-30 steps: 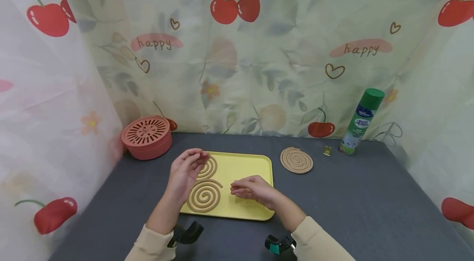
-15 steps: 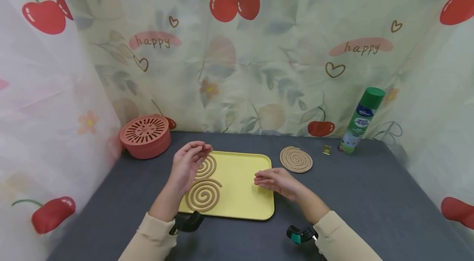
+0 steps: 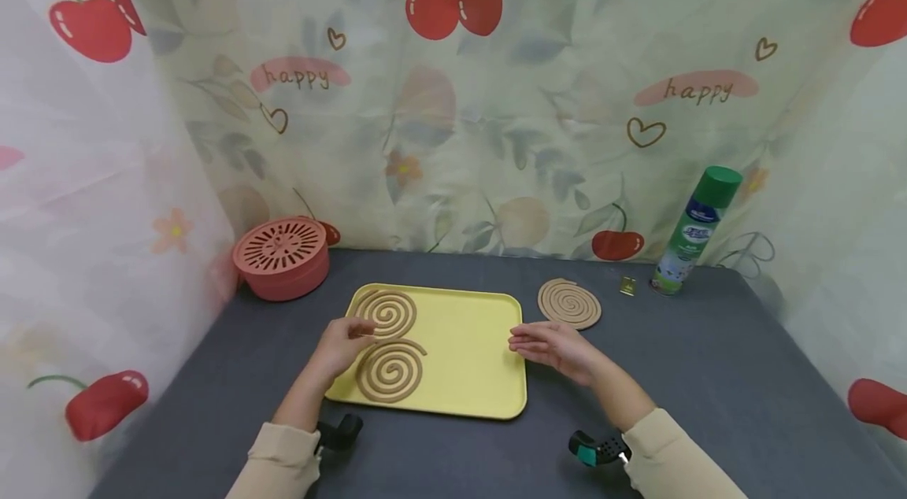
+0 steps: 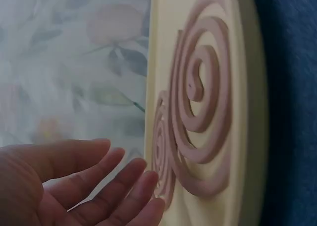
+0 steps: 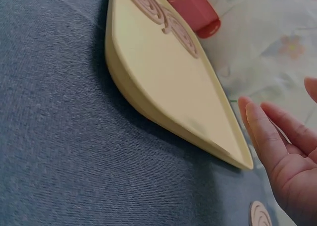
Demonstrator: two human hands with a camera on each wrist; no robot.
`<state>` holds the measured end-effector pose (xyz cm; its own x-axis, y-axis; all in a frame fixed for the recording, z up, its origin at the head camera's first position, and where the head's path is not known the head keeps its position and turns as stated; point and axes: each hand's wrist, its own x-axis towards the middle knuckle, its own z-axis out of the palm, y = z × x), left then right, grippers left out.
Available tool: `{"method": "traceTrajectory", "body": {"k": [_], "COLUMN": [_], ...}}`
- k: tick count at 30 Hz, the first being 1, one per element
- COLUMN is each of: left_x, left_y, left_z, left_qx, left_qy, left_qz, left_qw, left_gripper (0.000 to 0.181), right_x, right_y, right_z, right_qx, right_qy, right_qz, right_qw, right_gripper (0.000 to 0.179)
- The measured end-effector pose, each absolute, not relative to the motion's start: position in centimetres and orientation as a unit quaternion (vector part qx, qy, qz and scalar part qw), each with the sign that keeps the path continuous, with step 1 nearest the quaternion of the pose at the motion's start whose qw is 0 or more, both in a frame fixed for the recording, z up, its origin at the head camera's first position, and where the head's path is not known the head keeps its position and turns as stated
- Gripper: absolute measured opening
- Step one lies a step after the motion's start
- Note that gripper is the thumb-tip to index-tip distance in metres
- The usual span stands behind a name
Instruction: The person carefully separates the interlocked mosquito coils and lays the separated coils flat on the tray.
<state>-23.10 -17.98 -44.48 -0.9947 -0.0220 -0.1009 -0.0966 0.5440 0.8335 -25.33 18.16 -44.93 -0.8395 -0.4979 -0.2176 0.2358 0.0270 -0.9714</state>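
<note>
On the yellow tray point(image 3: 460, 349): two coils, far coil point(image 3: 386, 311), near coil point(image 3: 389, 371), touching at the rims.
left hand point(image 3: 343, 343): fingers loosely spread, holding nothing, tips at the coils.
right hand point(image 3: 556, 345): flat, relaxed, just beside tray's right edge.
tip: coils look brittle; lift from underneath, steady the tray.

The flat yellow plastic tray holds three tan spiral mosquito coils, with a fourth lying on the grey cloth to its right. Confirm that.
Not quite: the flat yellow plastic tray holds two tan spiral mosquito coils, the farther coil and the nearer coil, not three. The head view shows this plainly. One more coil, the lone tan spiral, does lie on the grey cloth to the tray's right.
</note>
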Motion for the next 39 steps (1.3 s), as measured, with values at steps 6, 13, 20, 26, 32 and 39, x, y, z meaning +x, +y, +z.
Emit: {"method": "traceTrajectory", "body": {"k": [6,13,20,26,32,39], "left_x": [-23.4,-23.7,-24.6,-27.3,-30.6,-33.3], "left_y": [-17.5,-16.1,-13.4,-8.1,-3.0,2.0], "left_z": [-45.6,-45.7,-43.4,-41.3,-41.6,-42.0], "left_qx": [-0.033,-0.01,0.028,0.08,0.111,0.11], "left_qy": [0.902,0.907,0.914,0.878,0.814,0.765], "left_qz": [0.428,0.42,0.405,0.467,0.544,0.596], "left_qw": [0.042,0.04,0.005,0.076,0.168,0.217], "left_gripper": [0.022,0.022,0.027,0.028,0.032,0.038], "right_x": [-25.4,-25.6,-26.3,-27.9,-29.3,-30.7], "right_y": [19.4,21.1,23.1,25.1,26.2,26.9], "right_z": [-44.8,-44.6,-44.0,-43.9,-44.2,-44.7], "right_qx": [-0.086,-0.08,-0.068,-0.024,-0.005,0.025], "right_qy": [0.648,0.637,0.644,0.675,0.693,0.725], "right_qz": [-0.712,-0.724,-0.723,-0.707,-0.692,-0.674], "right_qw": [0.257,0.253,0.241,0.208,0.201,0.14], "right_gripper": [0.047,0.049,0.054,0.051,0.051,0.052]}}
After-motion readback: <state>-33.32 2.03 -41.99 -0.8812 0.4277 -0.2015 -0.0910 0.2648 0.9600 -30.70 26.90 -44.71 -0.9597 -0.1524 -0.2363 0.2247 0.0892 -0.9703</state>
